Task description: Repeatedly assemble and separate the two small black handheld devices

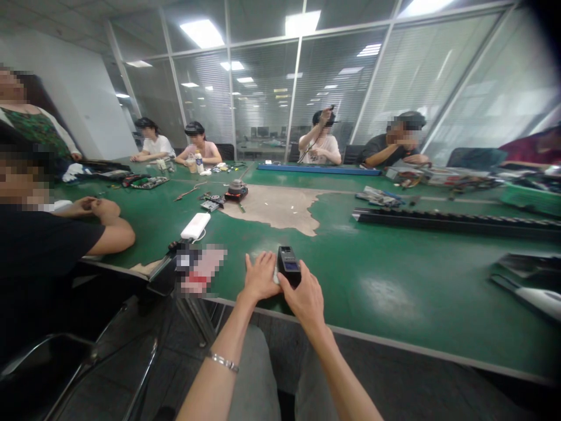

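A small black box-like device (pixel 288 257) with a little bluish screen stands on the green table near its front edge. My right hand (pixel 305 295) is closed around its near and right side, thumb on the left. Just left of the device, my left hand (pixel 262 276) lies on the tabletop with fingers stretched forward. A small whitish object (pixel 276 273) shows between that hand and the device; its kind is hard to make out. A metal bracelet (pixel 223 361) circles my left wrist.
Left of my hands lie a white power bank (pixel 196 225) with a cable and a blurred-out reddish item (pixel 204 269). A long black rail (pixel 456 221) lies to the right. Further off are a blue bar (pixel 318 169) and electronic parts (pixel 236 190). Several people sit around the table.
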`<state>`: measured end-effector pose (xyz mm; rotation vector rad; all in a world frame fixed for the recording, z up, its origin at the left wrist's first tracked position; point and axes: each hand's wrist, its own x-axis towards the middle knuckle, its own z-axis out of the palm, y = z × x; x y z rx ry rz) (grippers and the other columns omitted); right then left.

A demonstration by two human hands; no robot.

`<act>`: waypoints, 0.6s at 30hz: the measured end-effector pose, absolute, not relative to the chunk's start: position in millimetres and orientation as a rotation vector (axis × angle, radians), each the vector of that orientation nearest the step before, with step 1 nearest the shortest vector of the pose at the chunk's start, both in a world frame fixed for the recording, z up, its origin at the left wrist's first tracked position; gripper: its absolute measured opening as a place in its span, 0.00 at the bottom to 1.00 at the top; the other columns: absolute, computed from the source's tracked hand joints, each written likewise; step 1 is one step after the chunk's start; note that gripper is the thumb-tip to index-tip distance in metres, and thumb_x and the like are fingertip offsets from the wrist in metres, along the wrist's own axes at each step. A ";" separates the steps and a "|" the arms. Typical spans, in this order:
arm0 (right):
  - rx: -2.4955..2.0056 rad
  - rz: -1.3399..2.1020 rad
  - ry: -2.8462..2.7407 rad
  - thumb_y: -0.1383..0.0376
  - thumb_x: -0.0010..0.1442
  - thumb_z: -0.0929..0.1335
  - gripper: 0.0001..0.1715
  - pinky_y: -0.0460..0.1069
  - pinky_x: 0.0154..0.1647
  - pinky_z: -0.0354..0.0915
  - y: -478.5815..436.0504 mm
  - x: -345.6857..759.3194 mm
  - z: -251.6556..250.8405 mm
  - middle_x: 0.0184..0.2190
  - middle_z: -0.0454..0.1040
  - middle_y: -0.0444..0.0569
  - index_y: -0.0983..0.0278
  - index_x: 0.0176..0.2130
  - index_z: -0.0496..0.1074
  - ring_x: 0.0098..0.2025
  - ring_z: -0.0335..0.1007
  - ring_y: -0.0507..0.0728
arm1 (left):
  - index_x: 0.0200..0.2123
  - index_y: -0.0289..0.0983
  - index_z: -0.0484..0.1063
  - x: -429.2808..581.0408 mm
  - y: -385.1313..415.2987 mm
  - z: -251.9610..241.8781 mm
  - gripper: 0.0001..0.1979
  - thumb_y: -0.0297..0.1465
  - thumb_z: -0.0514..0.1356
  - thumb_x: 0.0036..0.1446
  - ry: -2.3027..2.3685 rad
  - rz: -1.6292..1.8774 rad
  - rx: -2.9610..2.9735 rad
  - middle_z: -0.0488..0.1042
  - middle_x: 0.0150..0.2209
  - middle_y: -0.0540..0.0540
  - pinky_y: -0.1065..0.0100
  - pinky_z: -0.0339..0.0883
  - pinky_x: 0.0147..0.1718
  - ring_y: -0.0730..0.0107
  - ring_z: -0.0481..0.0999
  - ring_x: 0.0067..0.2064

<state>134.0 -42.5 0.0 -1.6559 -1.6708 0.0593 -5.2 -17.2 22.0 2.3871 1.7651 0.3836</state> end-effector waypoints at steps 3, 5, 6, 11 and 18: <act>-1.743 0.079 -1.656 0.46 0.56 0.63 0.42 0.55 0.49 0.61 -43.3 133.0 8.4 0.48 0.72 0.62 0.72 0.58 0.60 0.49 0.68 0.65 | 0.65 0.39 0.47 -4.8 -17.3 22.0 0.40 0.44 0.53 0.51 1.772 0.388 2.379 0.50 0.67 0.43 0.40 0.26 0.62 0.53 0.45 0.67; -1.782 0.094 -1.668 0.47 0.57 0.63 0.36 0.54 0.46 0.62 -43.5 132.4 13.7 0.43 0.74 0.59 0.70 0.55 0.64 0.46 0.70 0.64 | 0.65 0.40 0.47 -4.8 -17.3 21.7 0.40 0.46 0.53 0.51 1.770 0.394 2.380 0.50 0.67 0.43 0.40 0.27 0.62 0.53 0.45 0.67; -1.789 0.102 -1.677 0.48 0.58 0.62 0.33 0.53 0.45 0.62 -43.4 132.0 15.9 0.41 0.75 0.57 0.68 0.53 0.66 0.44 0.70 0.63 | 0.65 0.40 0.47 -5.0 -17.2 21.4 0.40 0.46 0.53 0.51 1.767 0.397 2.383 0.50 0.66 0.43 0.40 0.27 0.62 0.53 0.45 0.67; -1.760 0.123 -1.652 0.49 0.57 0.63 0.27 0.52 0.42 0.62 -40.4 130.8 29.1 0.37 0.76 0.54 0.64 0.48 0.69 0.41 0.71 0.61 | 0.65 0.39 0.47 -6.0 -15.5 16.6 0.41 0.50 0.54 0.51 1.745 0.443 2.405 0.52 0.66 0.42 0.37 0.28 0.62 0.52 0.47 0.67; -1.559 0.088 -1.523 0.48 0.58 0.62 0.29 0.51 0.46 0.61 -32.1 154.8 55.4 0.43 0.75 0.53 0.63 0.50 0.69 0.44 0.71 0.60 | 0.63 0.42 0.51 -4.8 -14.4 14.9 0.49 0.63 0.54 0.43 1.755 0.489 2.383 0.52 0.66 0.41 0.35 0.28 0.61 0.49 0.47 0.66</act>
